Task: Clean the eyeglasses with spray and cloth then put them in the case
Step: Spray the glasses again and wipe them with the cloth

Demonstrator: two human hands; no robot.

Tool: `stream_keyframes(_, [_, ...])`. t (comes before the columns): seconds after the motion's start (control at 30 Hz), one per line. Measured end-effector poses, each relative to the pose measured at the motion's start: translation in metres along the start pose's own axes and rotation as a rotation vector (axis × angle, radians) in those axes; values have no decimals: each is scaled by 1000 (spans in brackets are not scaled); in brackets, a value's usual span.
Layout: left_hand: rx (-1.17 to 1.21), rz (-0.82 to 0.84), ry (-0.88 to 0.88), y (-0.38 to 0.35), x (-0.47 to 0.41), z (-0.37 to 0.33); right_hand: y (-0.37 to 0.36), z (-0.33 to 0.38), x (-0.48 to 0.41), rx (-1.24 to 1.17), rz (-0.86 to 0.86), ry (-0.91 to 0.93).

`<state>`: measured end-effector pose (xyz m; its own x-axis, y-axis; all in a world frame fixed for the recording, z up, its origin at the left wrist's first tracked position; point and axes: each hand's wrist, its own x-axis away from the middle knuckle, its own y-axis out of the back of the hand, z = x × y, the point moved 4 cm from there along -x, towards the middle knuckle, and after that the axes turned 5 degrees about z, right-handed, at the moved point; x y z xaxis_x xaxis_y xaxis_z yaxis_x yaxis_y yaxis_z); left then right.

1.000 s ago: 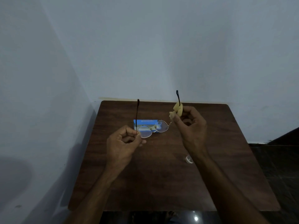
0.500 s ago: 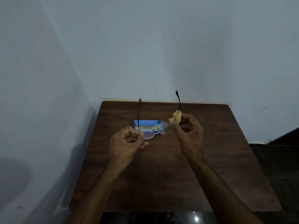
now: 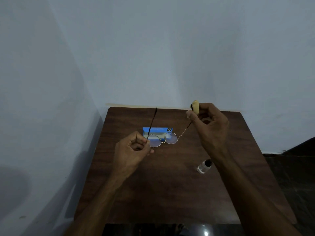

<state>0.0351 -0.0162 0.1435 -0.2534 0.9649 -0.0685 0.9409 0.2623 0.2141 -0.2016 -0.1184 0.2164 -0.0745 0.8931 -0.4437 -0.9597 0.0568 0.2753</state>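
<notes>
Hands pinch eyeglasses (image 3: 171,138) between them, left hand (image 3: 131,150) at hinge, right hand (image 3: 211,130) apparently through cloth (image 3: 195,106).

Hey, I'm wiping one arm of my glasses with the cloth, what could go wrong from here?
1. Your right hand pinches the yellow cloth near the tip of the thin temple while your left hand holds the eyeglasses at the opposite hinge; pulling could bend the frame.
2. The small spray bottle sits close beside your right forearm and could get knocked over.
</notes>
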Motion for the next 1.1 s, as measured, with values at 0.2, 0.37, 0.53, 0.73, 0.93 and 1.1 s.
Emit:
stream_keyframes(0.2, [245,-191,103,-8,6,10,-5,-3,9,-35,-7,-23])
stream_keyframes(0.37, [358,-248,126,-15,10,16,-14,-20,23,-109,9,-98])
stream_keyframes(0.53, [450,-300,170,-20,10,16,-33,-40,45,-120,33,-184])
stream_keyframes(0.73, [500,-344,208,-18,8,21,-46,-54,58,-119,81,-244])
stream_keyframes(0.93, [520,-379,235,-17,7,27,-49,-52,57,-154,59,-267])
stream_keyframes(1.1, [515,-419,254,-12,2,33,-38,-49,62,-224,-96,-279])
